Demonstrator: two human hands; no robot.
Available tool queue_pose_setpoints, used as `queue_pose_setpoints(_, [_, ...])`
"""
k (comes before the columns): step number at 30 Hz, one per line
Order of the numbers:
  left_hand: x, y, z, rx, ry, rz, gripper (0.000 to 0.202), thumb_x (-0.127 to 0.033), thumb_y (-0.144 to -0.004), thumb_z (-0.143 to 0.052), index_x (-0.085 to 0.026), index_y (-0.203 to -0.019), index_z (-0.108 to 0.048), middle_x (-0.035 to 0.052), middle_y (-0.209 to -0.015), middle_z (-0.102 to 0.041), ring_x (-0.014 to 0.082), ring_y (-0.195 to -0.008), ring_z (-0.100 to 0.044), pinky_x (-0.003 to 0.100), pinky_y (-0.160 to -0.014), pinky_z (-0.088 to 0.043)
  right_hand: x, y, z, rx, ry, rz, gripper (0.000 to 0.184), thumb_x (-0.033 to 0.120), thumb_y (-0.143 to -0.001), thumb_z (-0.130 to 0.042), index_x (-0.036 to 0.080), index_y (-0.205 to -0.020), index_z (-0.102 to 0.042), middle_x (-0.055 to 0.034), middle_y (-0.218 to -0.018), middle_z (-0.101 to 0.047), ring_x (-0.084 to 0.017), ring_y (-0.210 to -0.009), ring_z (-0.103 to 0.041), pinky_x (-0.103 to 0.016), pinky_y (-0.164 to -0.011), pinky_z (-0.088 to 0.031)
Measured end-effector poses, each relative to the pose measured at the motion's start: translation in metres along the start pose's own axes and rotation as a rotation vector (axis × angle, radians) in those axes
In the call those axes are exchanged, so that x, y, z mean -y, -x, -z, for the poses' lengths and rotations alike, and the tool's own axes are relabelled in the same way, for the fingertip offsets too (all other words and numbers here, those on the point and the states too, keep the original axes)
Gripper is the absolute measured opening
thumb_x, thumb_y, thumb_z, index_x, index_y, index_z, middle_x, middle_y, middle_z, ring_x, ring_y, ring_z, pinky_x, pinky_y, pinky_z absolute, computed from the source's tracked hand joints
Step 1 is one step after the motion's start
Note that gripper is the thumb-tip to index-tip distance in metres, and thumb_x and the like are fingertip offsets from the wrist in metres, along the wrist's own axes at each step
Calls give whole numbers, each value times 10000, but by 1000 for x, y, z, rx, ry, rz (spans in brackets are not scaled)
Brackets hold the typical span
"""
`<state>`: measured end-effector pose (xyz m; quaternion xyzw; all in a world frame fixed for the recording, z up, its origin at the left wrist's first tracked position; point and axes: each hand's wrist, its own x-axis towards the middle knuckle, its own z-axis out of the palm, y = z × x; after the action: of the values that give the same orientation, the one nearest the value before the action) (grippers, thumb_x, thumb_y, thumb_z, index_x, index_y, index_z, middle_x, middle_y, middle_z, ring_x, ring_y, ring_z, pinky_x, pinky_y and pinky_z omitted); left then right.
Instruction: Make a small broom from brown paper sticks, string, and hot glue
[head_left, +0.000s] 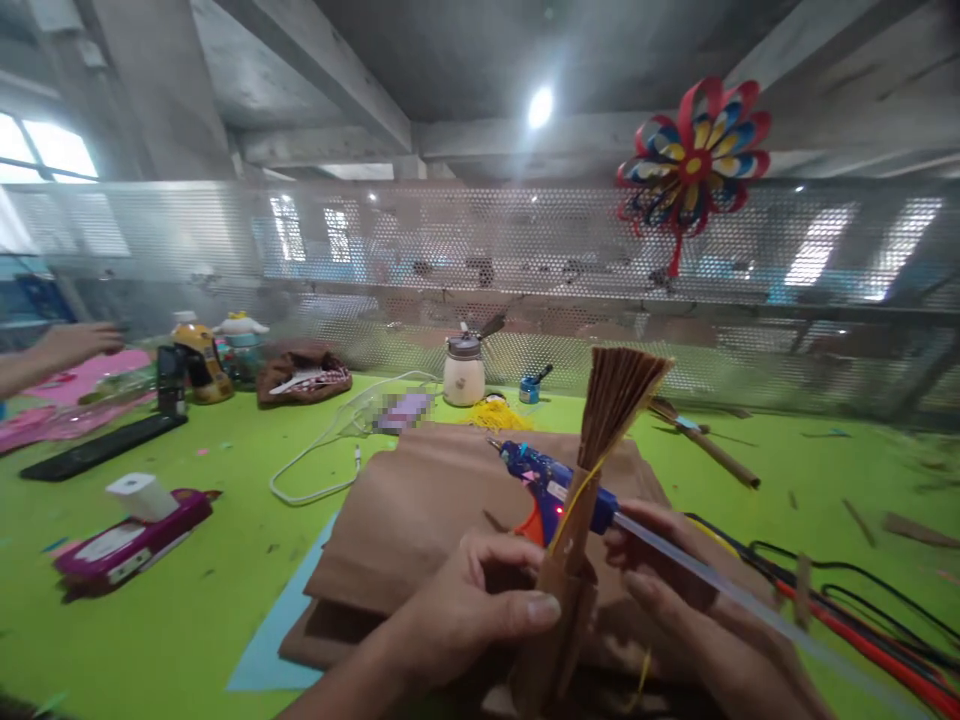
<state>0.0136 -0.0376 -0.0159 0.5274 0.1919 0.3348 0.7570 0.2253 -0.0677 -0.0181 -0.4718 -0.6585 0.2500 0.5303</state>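
My left hand (487,595) is closed around the lower part of a brown paper roll (559,620). The roll stands nearly upright, with a fringed, brush-like top (619,400) and a yellow string (577,495) running down its side. To its right is my right hand (690,600), fingers half bent and apart, with nothing visible in them. A blue glue gun (544,475) with an orange trigger shows behind the roll, its red light on. From the gun's rear, a long clear glue stick (697,570) runs across my right hand. My right fingertips are close to the roll; contact is unclear.
Brown paper sheets (397,510) lie over a light blue sheet (281,620). Behind them are a jar (463,372), yellow strands (499,412) and a white cable (300,498). At left sits a purple power strip (135,545); another person's hand (75,345) reaches in. Cables (862,620) lie right.
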Motion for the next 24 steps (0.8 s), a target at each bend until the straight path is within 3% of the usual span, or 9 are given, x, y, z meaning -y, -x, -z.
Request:
queue_pose_setpoints(4, [1,-1,-3,11,22,-6,281,-286,-640,-760,-147,-882,-728,53,-795,-676,125,-708,-592,225,-682,-443,12,-3,-12,164,-128,-198,349,511,-791,-548,233,-938,-699,-65,-844,-712,-278,-845,-662,-350,-681,-569])
queue_pose_setpoints(9, [4,-1,-6,36,6,34,270,-298,-627,-768,-148,-848,-731,37,-762,-665,104,-666,-569,217,-675,-425,26,1,-27,192,-265,-396,412,565,-779,-528,248,-977,-700,-71,-956,-706,-303,-981,-621,-421,-841,-513])
queue_pose_setpoints(14, [9,-2,-5,26,57,58,267,-296,-629,-763,-146,-846,-723,43,-795,-661,115,-681,-582,232,-684,-441,24,-1,-32,173,-369,-352,381,535,-767,-565,233,-944,-714,-87,-1025,-691,-293,-1033,-596,-415,-924,-457])
queue_pose_setpoints(17, [7,-2,-5,5,91,75,276,-278,-649,-750,-142,-887,-717,64,-858,-670,138,-752,-610,248,-732,-456,18,-8,-31,152,-498,-398,411,544,-775,-552,206,-947,-711,-106,-998,-697,-295,-968,-628,-406,-827,-507])
queue_pose_setpoints(20, [1,-6,-4,-39,143,35,271,-253,-685,-722,-141,-932,-709,81,-906,-673,154,-798,-622,258,-760,-464,11,-18,-20,36,-669,-491,397,482,-766,-607,192,-1029,-675,-100,-984,-703,-275,-930,-650,-338,-699,-533])
queue_pose_setpoints(24, [-3,-15,4,-265,205,-93,235,-251,-753,-665,-146,-960,-696,82,-879,-682,143,-768,-626,256,-752,-473,-1,-29,7,-53,-673,-543,406,427,-764,-637,213,-1109,-636,-86,-984,-707,-243,-924,-655,-234,-560,-500])
